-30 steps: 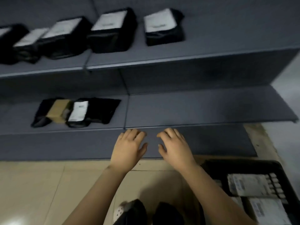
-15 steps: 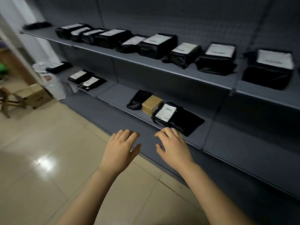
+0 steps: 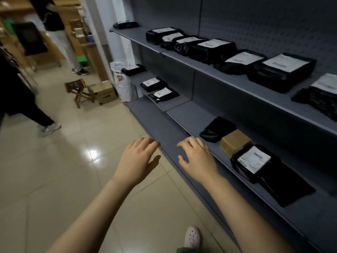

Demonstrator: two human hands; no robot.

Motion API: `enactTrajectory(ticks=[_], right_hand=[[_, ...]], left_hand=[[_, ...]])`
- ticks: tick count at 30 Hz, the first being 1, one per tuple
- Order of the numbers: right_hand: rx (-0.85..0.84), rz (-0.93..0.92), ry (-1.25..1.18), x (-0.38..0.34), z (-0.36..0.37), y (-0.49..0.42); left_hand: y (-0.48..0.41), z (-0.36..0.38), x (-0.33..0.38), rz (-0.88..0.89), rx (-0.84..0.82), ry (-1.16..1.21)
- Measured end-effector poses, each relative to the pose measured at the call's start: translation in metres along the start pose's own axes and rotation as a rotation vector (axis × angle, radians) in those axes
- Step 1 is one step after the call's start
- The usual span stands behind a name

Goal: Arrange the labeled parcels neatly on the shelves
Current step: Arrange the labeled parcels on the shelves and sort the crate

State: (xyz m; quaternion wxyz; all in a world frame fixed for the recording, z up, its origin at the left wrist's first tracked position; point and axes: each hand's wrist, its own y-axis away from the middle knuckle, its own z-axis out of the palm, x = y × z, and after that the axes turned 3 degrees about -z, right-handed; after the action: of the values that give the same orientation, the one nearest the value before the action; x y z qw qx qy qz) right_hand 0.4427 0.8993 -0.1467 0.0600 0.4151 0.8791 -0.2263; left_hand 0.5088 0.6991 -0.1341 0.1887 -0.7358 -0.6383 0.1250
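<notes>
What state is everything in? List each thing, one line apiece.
left hand: open, empty
right hand: open, empty
top-shelf parcels: lying in a row, labels up
black pouch: slumped, no label showing
labelled parcel: lying flat, label up
brown box: closed, between the black pouch and the labelled parcel

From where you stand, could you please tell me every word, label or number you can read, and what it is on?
No text is legible.
Label on the nearest black parcel: lines of print, blurred.
Labels on the upper-shelf parcels: blurred.
Cardboard box on the floor: dark marks, unreadable.
White bag by the shelf end: coloured print, too small.
</notes>
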Motion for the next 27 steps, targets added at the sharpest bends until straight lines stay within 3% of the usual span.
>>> enactTrajectory(ticks=[6,17,27], right_hand=[[-0.036,-0.064,-0.044,0.033,0.021,-0.093],[-0.066,0.041,-0.060,0.102,0.054,-0.182],[0.028,0.458,-0.015,0.143,0.102,-0.217]], left_hand=[[-0.067,0.030,-0.043,-0.056,0.008,-0.045],[-0.177,0.099,-0.085,-0.028,-0.012,0.044],[-0.284,0.189,-0.126,0.331,-0.123,0.228]])
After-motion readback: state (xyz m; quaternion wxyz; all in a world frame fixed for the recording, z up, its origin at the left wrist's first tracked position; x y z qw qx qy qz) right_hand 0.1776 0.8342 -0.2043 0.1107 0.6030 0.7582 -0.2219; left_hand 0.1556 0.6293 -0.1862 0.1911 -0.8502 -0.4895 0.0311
